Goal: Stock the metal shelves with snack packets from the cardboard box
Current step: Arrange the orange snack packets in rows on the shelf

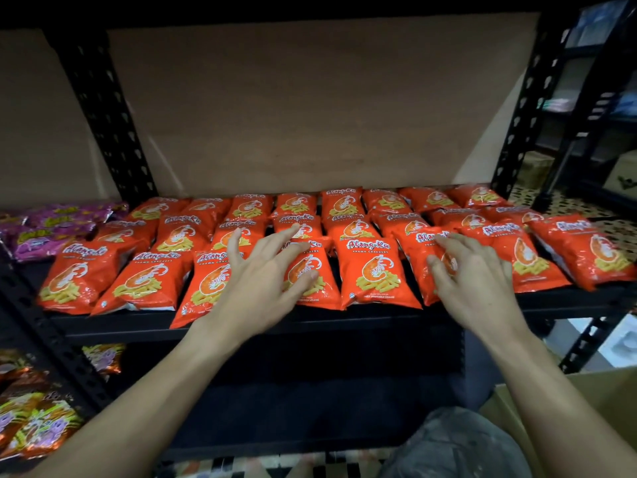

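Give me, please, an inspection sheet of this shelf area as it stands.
Surface: black metal shelf, covered with rows of packets.
Job's things: orange prawn cracker packets lie flat, overlapping; cardboard box at lower right.
Clutter: nothing seen.
Hands: left hand and right hand open, fingers spread over front-row packets.
Cables: nothing seen.
Surroundings: purple packets at left; mixed packets lower left; another rack at right.
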{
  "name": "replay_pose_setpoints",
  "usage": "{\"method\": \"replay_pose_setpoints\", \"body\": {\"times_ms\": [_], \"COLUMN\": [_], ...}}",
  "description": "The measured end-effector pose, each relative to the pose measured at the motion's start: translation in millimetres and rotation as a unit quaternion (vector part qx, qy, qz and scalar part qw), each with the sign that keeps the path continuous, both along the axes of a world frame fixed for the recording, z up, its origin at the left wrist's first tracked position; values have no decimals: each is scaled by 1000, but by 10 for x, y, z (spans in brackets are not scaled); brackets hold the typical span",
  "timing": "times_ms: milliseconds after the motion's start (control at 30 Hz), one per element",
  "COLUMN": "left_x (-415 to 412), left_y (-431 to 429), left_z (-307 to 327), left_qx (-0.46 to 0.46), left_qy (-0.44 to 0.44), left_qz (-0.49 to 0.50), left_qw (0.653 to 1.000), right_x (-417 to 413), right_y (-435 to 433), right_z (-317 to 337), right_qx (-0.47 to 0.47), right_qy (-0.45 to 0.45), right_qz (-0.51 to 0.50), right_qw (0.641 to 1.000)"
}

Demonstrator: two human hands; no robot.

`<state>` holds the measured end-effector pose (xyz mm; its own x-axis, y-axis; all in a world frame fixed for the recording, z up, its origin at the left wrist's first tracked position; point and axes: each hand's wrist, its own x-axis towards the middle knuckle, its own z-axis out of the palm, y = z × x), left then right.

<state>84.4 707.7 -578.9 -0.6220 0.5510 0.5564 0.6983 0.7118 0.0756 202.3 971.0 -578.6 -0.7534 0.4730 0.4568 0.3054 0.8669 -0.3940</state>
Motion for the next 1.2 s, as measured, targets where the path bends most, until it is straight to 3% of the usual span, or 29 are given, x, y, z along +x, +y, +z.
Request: {"method": "replay_pose_setpoints", "body": {"times_ms": [200,533,700,800,967,1200], "left_x": [29,123,151,189,305,421], "left_y": [188,619,815,959,1231,1474], "left_z": [76,169,182,211,244,201], "left_qx": [2,10,9,16,9,3], "left_qy": [4,7,-2,-13,-16,-34], "left_qz": [-33,-91,-112,-129,-168,-205], "left_qw": [999,996,994,991,986,978], "right_x": [38,108,181,249,376,400], "right_y": [304,536,714,972,1282,1334], "right_z": [41,-48,4,68,61,18], "right_qx": [-23,32,6,-12,-9,0], "right_qy": [44,-12,60,90,18,-16], "right_qz": [-47,-87,-66,-106,-201,-188], "right_qw": [998,996,996,990,979,982]}}
